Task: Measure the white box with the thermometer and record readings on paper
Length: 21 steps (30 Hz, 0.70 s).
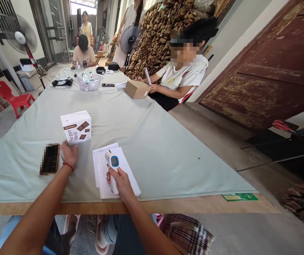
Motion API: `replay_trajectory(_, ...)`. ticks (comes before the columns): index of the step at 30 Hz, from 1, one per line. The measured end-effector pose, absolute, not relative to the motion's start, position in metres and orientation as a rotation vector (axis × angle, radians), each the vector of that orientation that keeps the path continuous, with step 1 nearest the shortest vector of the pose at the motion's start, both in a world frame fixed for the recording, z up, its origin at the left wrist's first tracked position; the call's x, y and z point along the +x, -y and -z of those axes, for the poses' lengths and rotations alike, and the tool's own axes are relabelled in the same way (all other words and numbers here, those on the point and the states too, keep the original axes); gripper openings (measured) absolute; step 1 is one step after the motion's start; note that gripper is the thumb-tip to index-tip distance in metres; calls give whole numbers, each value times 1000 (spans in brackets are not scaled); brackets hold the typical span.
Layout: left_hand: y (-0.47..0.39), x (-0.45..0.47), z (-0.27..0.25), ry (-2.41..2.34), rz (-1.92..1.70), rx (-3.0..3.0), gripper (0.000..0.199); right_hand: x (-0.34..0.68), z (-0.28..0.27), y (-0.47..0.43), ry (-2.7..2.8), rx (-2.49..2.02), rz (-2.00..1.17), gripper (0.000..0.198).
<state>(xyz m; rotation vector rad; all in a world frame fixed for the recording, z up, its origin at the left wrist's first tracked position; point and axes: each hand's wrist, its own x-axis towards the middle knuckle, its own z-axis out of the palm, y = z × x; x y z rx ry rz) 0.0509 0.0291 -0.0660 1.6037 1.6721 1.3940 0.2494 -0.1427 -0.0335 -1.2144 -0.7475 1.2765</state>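
My right hand [122,182] is wrapped round the handle of a white infrared thermometer [112,160] with a blue-rimmed grey screen. It is over white paper sheets [130,180] near the table's front edge. My left hand [70,154], with a red cord on the wrist, rests on the cloth with its fingers apart. Its fingertips are at the lower left corner of a white "Super Meal" box [78,122] printed with brown bars; whether they touch it I cannot tell. Just left of that hand lies a dark phone [50,159] in an orange-edged case.
Farther back on the green tablecloth [167,159] are a cardboard box [137,89], a clear plastic basket [89,84] with bottles, and a black headset [62,82]. A person [183,74] sits at the right side holding paper. Others and two fans are beyond.
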Motion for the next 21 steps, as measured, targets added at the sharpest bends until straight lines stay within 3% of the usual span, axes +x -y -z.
replay_trajectory(5,36,78,72,-1442,-1003,2230,40,242,24,144,745,-1233,-1178,36)
replay_trajectory(10,59,85,61,-1440,-659,2519,54,236,1,153,813,-1180,-1123,36)
replay_trajectory(21,56,84,57,-1447,-551,2602,62,237,-28,167,940,-1199,-985,33)
